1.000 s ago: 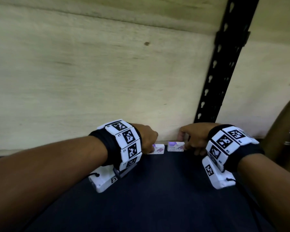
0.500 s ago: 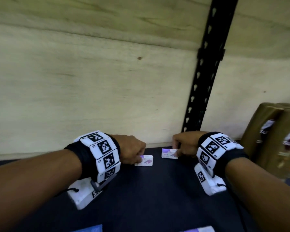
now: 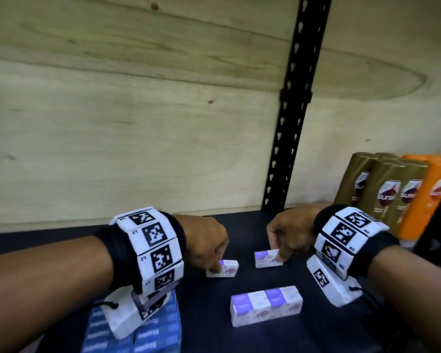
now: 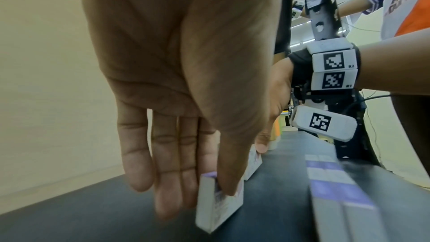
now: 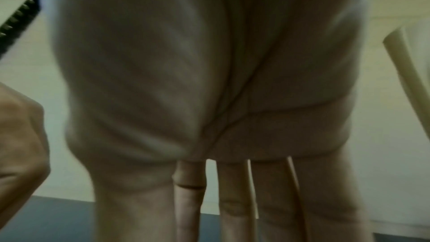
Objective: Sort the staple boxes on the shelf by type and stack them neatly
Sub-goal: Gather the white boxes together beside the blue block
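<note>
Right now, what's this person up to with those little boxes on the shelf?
A person is sorting small staple boxes on a dark shelf. The left hand pinches one white-and-purple box, and the right hand grips another box beside it. Nearer the camera, a neat block of matching purple boxes is already stacked, and a group of blue boxes lies under the left wrist. Gold bottles and orange bottles stand at the right.
</note>
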Demonstrator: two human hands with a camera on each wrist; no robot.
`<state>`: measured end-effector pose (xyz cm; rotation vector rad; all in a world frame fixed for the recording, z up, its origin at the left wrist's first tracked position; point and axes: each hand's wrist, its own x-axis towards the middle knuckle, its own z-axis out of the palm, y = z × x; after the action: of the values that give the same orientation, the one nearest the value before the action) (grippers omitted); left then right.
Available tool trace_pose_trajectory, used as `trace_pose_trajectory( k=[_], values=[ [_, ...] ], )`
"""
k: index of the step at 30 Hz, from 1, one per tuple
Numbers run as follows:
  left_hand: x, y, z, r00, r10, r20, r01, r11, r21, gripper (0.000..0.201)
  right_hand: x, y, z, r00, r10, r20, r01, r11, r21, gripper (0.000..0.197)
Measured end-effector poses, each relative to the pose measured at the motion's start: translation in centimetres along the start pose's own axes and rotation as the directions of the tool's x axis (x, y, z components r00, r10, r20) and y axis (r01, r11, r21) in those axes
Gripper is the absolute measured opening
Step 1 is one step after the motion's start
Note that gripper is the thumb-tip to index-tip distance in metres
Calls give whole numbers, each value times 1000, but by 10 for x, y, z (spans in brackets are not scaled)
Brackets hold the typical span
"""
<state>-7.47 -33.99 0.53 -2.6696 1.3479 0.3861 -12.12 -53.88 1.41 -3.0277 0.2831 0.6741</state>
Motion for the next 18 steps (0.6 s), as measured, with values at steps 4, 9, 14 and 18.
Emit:
trace_pose_trajectory(
  k=[4, 9, 14, 18],
  values=[
    [-14, 12, 5, 999, 0, 37, 0, 1000, -14, 19, -23, -2, 6, 998, 10, 59, -10, 1000, 1, 22],
    [-23, 18, 10, 996, -9, 92, 16, 997, -70, 24, -44, -1, 15, 996, 31, 88, -33, 999, 26, 25],
    [-29, 25, 10, 996, 2, 93, 8, 995, -100, 22, -54, 2, 21, 995, 5, 98, -12, 998, 67, 26],
    [-32, 28, 12, 991, 14, 135, 1, 994, -112, 24, -60, 1, 26, 994, -19, 104, 10, 996, 88, 21]
  ],
)
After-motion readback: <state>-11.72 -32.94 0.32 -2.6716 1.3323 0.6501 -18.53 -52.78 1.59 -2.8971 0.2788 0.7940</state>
